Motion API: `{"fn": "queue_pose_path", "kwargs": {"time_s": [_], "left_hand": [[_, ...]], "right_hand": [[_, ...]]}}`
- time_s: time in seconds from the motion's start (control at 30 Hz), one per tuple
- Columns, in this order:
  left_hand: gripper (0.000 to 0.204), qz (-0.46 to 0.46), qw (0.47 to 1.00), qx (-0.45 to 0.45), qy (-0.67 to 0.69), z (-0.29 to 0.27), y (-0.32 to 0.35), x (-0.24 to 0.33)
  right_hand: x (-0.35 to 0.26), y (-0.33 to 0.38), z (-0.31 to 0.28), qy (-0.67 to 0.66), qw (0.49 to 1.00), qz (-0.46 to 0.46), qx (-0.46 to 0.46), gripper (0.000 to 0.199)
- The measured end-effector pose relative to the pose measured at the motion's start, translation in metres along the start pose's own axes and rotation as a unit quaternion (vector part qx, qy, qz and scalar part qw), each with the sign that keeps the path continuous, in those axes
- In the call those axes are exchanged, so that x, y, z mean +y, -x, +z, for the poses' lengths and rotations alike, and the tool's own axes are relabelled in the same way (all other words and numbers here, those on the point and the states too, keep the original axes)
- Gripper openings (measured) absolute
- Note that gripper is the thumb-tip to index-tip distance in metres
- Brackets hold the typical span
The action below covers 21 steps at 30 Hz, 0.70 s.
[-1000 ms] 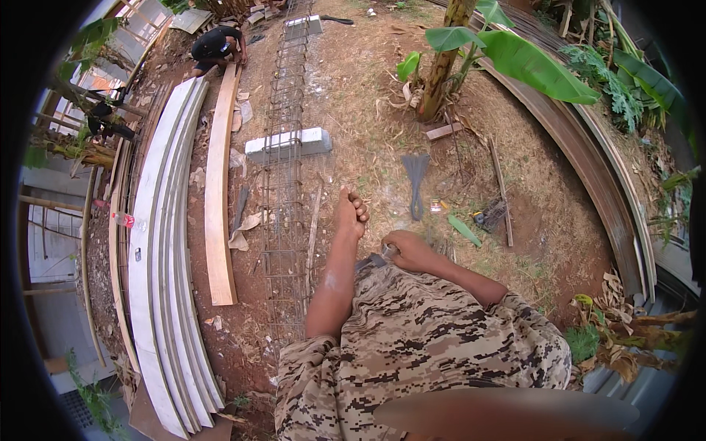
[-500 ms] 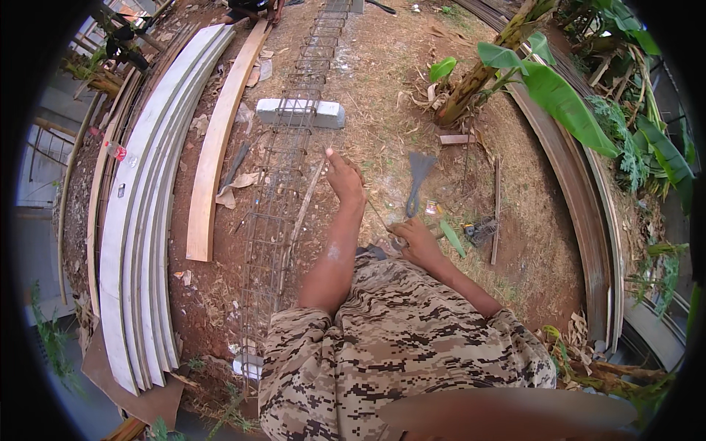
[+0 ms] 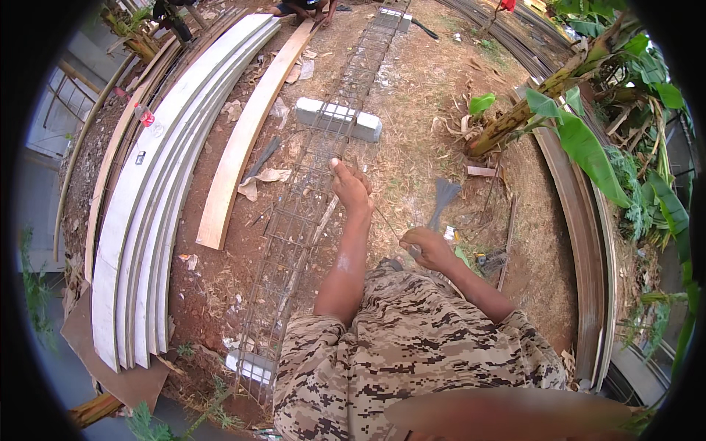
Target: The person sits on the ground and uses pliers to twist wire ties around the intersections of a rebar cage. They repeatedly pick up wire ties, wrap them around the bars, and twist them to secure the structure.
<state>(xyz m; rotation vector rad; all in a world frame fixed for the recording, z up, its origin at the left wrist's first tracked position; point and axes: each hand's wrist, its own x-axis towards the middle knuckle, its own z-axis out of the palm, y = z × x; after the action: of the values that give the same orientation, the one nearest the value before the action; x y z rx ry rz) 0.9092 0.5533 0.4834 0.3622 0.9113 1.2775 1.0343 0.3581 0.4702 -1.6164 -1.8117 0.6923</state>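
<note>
My left hand (image 3: 353, 188) is closed beside the right edge of a rebar cage (image 3: 301, 209) lying lengthwise on the ground. Lower and to the right, my right hand (image 3: 430, 249) is curled shut in front of my body. A thin dark wire (image 3: 384, 222) spans the gap between the two hands, its ends hidden in the fingers. Whether a handle is also in the right fist is not clear. Beyond that hand a fan-shaped bundle of dark tie wire (image 3: 446, 194) lies on the soil. A pale block (image 3: 338, 117) props the cage farther off.
White-faced boards (image 3: 140, 191) are stacked at left, with a bottle (image 3: 145, 115) on top. A bare plank (image 3: 254, 140) lies between stack and cage; another person (image 3: 307, 9) crouches at its far end. Banana plants (image 3: 515, 121) and long brown boards (image 3: 581, 242) line the right.
The whole view has shifted, so the boards, cage and block appear displaced. Both hands stay closed with the thin wire between them; the right hand has turned slightly.
</note>
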Motion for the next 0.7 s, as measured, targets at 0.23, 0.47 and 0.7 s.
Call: {"fn": "queue_pose_path", "kwargs": {"time_s": [0.23, 0.47, 0.7], "left_hand": [[0.057, 0.045, 0.997, 0.064, 0.017, -0.009, 0.016, 0.012], [0.057, 0.103, 0.993, 0.044, 0.035, -0.015, 0.023, 0.034], [0.056, 0.152, 0.985, 0.079, 0.026, -0.012, 0.037, 0.048]], "right_hand": [[0.009, -0.012, 0.014, -0.082, 0.96, 0.266, 0.023, 0.044], [0.01, -0.015, 0.014, -0.095, 0.954, 0.28, -0.043, 0.046], [0.017, -0.021, 0.02, -0.076, 0.96, 0.269, -0.018, 0.039]]}}
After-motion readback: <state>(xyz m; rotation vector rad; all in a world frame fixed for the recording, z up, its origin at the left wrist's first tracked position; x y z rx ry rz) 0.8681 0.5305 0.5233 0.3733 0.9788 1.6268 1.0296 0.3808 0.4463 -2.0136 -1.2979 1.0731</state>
